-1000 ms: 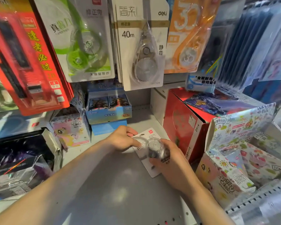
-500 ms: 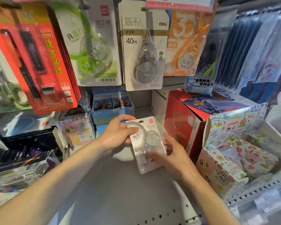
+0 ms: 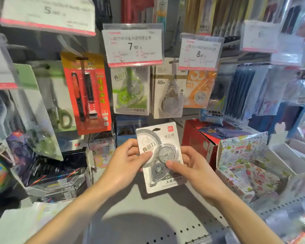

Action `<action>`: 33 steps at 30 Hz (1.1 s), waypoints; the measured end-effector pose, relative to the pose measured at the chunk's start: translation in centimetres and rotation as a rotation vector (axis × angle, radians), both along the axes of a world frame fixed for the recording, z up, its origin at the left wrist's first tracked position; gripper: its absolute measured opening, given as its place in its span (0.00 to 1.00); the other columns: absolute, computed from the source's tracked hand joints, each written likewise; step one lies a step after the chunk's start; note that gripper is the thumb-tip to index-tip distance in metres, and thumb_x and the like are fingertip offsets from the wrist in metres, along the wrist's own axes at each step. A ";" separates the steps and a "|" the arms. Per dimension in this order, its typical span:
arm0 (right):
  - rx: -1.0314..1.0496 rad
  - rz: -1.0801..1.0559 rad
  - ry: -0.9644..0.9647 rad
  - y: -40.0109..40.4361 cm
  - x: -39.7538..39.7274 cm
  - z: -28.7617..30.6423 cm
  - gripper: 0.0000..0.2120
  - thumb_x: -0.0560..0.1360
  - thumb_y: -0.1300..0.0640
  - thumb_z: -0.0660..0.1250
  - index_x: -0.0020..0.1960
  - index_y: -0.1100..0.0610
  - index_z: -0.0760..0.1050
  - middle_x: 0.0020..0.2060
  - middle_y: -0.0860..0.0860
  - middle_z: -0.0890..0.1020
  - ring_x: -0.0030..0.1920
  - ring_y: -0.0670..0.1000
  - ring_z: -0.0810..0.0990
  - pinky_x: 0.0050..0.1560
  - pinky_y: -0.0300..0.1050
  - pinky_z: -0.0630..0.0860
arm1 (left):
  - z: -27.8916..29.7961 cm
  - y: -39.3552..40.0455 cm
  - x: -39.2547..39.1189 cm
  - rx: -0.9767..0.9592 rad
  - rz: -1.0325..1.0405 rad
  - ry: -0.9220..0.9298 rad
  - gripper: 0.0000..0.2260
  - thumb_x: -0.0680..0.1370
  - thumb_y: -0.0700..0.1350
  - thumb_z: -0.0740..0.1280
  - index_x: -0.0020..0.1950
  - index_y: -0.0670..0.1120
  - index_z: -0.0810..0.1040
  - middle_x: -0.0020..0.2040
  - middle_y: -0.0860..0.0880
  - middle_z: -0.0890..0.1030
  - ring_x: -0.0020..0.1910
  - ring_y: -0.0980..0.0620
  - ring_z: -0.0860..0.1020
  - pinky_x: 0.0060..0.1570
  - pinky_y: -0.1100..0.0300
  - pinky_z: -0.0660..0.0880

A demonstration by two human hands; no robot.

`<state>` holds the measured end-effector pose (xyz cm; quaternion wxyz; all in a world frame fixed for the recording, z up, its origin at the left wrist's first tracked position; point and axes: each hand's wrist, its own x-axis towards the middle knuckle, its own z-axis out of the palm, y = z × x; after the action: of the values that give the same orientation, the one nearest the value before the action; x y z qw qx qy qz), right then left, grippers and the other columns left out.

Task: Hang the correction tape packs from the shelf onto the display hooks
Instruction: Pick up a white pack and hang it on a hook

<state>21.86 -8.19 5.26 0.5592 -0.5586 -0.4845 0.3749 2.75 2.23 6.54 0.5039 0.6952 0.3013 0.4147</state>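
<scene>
I hold a grey-and-white correction tape pack [image 3: 161,155] upright above the grey shelf [image 3: 148,217], its hang hole at the top. My left hand [image 3: 125,164] pinches its left edge, thumb on the front. My right hand [image 3: 188,166] pinches its right side, thumb on the clear blister. Straight above hang a green correction tape pack [image 3: 130,90], a 40m grey pack [image 3: 169,92] and an orange pack [image 3: 198,88] on display hooks behind price tags [image 3: 133,45]. The hooks themselves are mostly hidden by the tags.
A red pen pack [image 3: 88,92] and scissors pack [image 3: 60,110] hang at the left. A red box [image 3: 197,141] and an open patterned box [image 3: 245,164] stand to the right on the shelf. Small boxes [image 3: 102,148] sit at the shelf's back.
Both hands lifted the pack off the shelf and turned it upright, facing me. My view tilted up, so the price tags and upper hooks came into sight.
</scene>
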 end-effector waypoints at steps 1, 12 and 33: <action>0.015 0.017 -0.014 -0.3 -0.1 0.7 0.17 0.78 0.60 0.74 0.64 0.57 0.72 0.52 0.54 0.89 0.49 0.54 0.90 0.46 0.47 0.85 | 0.4 -0.5 -0.3 0.014 0.015 -0.014 0.08 0.78 0.41 0.73 0.56 0.45 0.79 0.46 0.49 0.88 0.39 0.51 0.85 0.35 0.63 0.78; 0.252 0.238 -0.135 0.3 2.8 7.4 0.13 0.81 0.57 0.71 0.64 0.53 0.74 0.54 0.50 0.89 0.52 0.51 0.89 0.48 0.42 0.84 | 6.8 -3.9 -0.4 0.246 0.193 -0.065 0.09 0.78 0.44 0.73 0.57 0.50 0.79 0.51 0.51 0.88 0.48 0.46 0.87 0.51 0.48 0.83; 0.447 0.323 -0.132 4.1 4.6 9.2 0.14 0.79 0.53 0.72 0.62 0.45 0.75 0.54 0.40 0.88 0.54 0.42 0.87 0.53 0.42 0.82 | 13.4 -5.0 -1.1 0.312 0.556 -0.237 0.11 0.82 0.46 0.68 0.63 0.56 0.73 0.44 0.50 0.87 0.35 0.51 0.85 0.33 0.59 0.81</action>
<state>26.49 -4.05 14.44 0.5688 -0.3603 -0.6733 0.3056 1.68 -2.80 19.96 0.2906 0.6021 0.3517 0.6552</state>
